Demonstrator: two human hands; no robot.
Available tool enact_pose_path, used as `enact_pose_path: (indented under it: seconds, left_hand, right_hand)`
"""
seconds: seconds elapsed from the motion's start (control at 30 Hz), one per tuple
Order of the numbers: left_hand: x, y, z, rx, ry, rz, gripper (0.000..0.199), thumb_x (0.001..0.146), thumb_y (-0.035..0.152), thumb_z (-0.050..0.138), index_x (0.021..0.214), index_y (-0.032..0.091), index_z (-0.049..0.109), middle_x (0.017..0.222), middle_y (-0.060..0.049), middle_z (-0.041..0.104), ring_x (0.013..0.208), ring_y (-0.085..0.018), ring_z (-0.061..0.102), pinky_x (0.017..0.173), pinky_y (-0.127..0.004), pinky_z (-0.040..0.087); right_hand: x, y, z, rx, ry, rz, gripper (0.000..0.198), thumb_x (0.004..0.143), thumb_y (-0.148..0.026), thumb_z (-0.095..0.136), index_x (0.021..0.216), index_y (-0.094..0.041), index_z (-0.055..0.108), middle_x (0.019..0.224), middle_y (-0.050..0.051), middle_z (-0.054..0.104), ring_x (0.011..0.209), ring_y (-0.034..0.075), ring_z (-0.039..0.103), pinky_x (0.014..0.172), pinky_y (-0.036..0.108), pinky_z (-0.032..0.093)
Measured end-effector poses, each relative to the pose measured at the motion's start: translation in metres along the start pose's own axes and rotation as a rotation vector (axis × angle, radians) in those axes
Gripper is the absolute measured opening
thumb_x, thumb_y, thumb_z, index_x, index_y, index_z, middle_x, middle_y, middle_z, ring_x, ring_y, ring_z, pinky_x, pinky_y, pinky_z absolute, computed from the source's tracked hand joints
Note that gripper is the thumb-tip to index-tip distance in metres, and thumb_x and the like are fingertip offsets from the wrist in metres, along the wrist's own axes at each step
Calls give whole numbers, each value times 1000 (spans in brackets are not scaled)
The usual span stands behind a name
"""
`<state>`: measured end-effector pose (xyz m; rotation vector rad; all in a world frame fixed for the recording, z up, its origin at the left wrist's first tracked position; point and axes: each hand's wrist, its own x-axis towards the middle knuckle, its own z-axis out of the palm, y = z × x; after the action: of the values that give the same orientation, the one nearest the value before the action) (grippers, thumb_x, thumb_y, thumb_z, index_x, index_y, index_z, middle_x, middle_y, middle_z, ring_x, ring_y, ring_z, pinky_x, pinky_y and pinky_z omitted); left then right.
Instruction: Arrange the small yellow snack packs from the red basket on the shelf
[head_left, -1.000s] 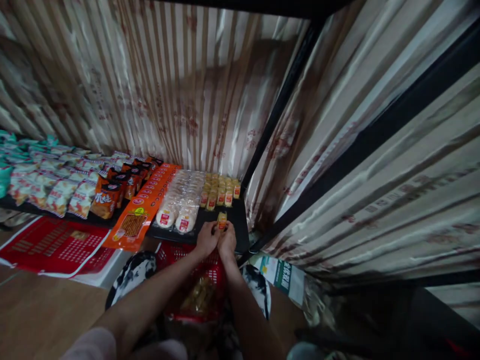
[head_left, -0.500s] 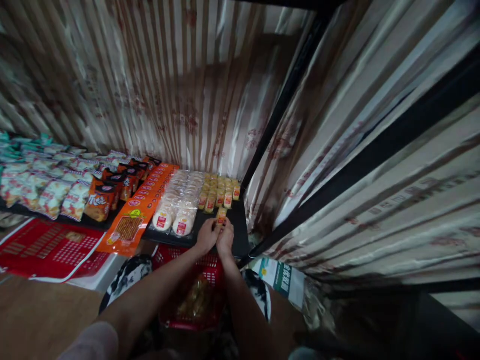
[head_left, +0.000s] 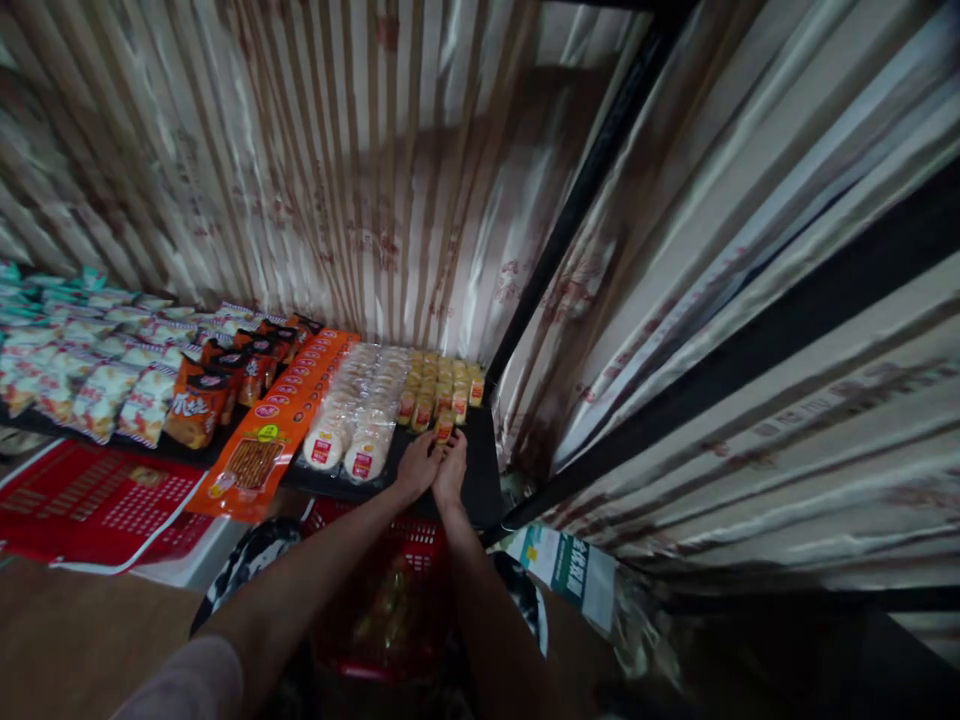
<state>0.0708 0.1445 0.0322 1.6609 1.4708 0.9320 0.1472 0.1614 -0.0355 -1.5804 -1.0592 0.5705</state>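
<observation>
Your left hand point(head_left: 417, 466) and right hand point(head_left: 449, 474) meet over the right end of the flat black shelf point(head_left: 481, 468), wrists at its front edge. Between them, at the fingertips, is a small yellow oblong packet with a red label point(head_left: 444, 428); your fingers are curled and nearly closed, one hand at each side of its near end, though the dim light hides the exact contact of every finger. The packet sits at the right part of the shelf, just in front of the grouped yellow packets point(head_left: 441, 379) towards the shelf's back. On the shelf's middle stretch lie two rows of round white items in clear wrap with red labels point(head_left: 349, 420), then a long bright-orange printed packet point(head_left: 262, 450) overhanging the shelf's front edge. Glossy orange-and-black bags point(head_left: 201, 402) and white-and-red bags point(head_left: 142, 398) fill the shelf's left part, with teal bags point(head_left: 34, 290) at its far left. Below the shelf's front, a red perforated plastic basket point(head_left: 412, 535) holds blurred yellowish wrapped pieces point(head_left: 388, 608).
</observation>
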Motion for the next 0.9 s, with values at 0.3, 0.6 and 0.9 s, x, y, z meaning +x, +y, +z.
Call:
enact_pose_path:
  seconds: [0.3,0.6,0.9]
  left_hand:
    - [5,9,-2,51,-12,-74,36,84,16,45,117,13,60,131,-10,55,124,-18,48,109,-33,31]
    - [7,8,-2,59,4,-116,37,85,19,44,119,14,59,133,-10,53,125,-19,46,110,-33,30]
    - [2,4,0,64,22,-48,39,83,17,43,120,16,57,133,-9,53,125,-20,45,110,-37,31]
  right_hand:
    - [2,-13,-4,-82,-34,-52,51,74,-17,39,124,-15,49,103,11,58,80,16,58,77,28,46]
    - [-1,-12,-2,-116,-61,-100,53,78,-15,35,129,-16,48,107,12,53,86,16,57,82,29,47]
    - [-4,-12,-3,-161,-93,-122,55,79,-15,36,134,-18,43,114,11,53,91,16,59,82,29,48]
